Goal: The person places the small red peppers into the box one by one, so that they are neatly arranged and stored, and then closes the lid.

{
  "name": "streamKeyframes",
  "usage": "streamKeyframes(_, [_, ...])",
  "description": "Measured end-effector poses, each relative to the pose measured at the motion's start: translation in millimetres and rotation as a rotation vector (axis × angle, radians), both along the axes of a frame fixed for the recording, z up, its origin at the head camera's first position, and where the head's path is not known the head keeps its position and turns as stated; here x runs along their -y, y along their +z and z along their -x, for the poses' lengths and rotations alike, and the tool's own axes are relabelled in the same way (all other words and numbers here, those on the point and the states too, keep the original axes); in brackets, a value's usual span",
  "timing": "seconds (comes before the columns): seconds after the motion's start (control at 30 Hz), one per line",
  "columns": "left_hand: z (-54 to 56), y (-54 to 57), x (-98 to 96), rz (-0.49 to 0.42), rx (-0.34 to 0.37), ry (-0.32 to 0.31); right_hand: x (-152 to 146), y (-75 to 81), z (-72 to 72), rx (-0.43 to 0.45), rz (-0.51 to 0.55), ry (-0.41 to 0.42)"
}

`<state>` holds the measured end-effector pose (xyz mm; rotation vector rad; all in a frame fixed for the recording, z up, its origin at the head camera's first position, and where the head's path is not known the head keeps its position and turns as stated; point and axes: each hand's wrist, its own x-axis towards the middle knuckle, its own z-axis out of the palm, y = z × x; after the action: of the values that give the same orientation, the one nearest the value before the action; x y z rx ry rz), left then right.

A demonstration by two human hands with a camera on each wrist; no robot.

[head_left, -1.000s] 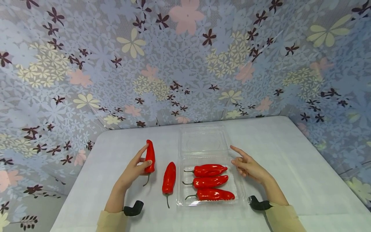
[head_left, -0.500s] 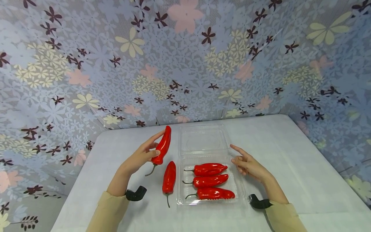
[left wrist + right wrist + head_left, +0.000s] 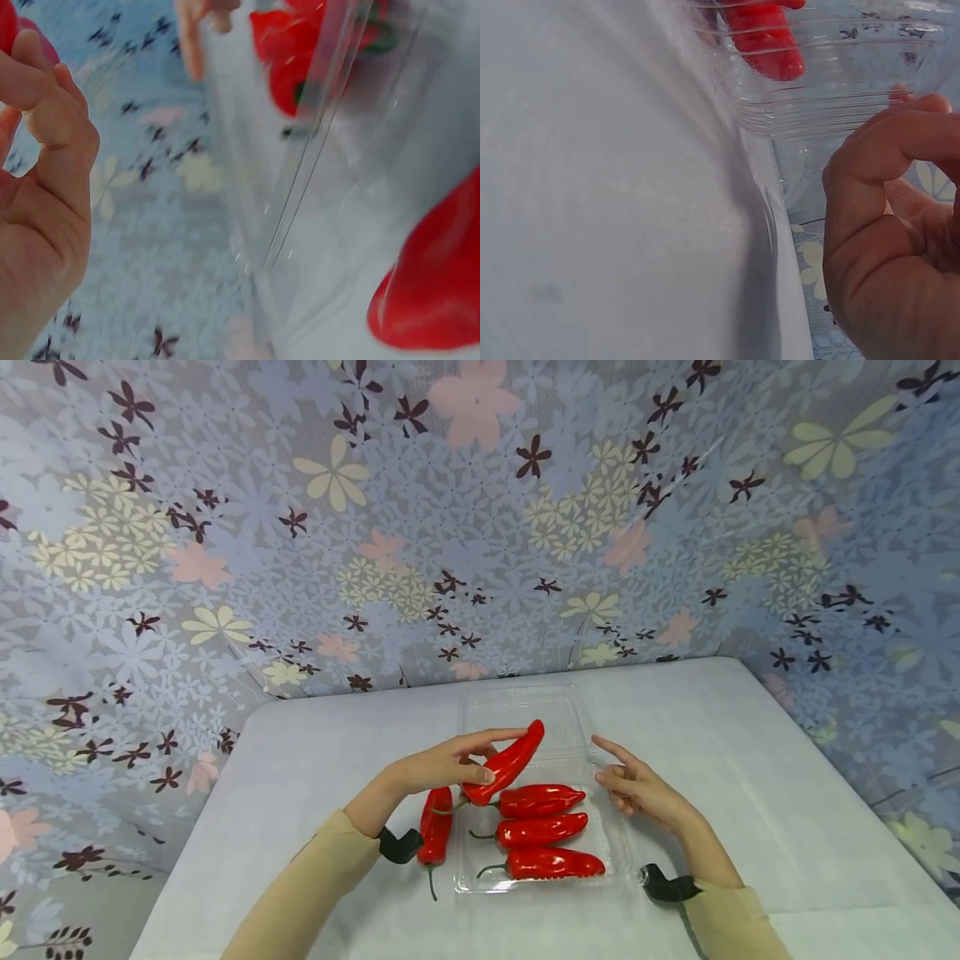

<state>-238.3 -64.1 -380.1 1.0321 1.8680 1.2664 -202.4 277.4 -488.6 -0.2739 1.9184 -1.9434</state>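
My left hand (image 3: 438,766) pinches a red pepper (image 3: 512,766) between thumb and fingers, its tip pointing up and right and its green stem trailing to the lower left. This pepper overlaps the upper left part of a clear plastic clamshell box (image 3: 495,887), whose lid (image 3: 487,714) lies folded back. Three more red peppers (image 3: 542,832) lie side by side in the box, stems to the left. At the box's right edge is my right hand (image 3: 651,795), its index finger extended and the others loosely curled; the right wrist view shows it beside the box's ribbed wall (image 3: 817,112).
Another red pepper (image 3: 433,839) lies on the white tablecloth (image 3: 750,777) left of the box, partly under my left forearm. Behind the table rises a flowered cloth backdrop (image 3: 480,527). A black wrist mount (image 3: 667,885) sits at my right wrist.
My left hand has lifted the pepper off the left side of the table and carried it right, over the box, tilting it rightward. The right hand has stayed in place.
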Motion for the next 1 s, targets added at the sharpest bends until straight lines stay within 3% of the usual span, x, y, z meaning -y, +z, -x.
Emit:
streamKeyframes(0.23, [-4.0, -17.0, -31.4, 0.112, 0.015, -0.154, 0, -3.6, -0.4, 0.007, 0.004, 0.001])
streamKeyframes(0.43, [-10.2, -26.5, -46.0, 0.213, -0.06, -0.255, 2, -4.6, -0.8, 0.002, 0.01, 0.0])
streamKeyframes(0.77, [-19.5, -27.6, -55.7, 0.421, -0.339, -0.278, 1, -3.9, 0.4, -0.008, 0.016, 0.0])
streamKeyframes(1.0, [-24.1, -28.6, -59.8, 0.5, -0.392, -0.289, -1, -3.4, 0.5, -0.015, 0.008, 0.006])
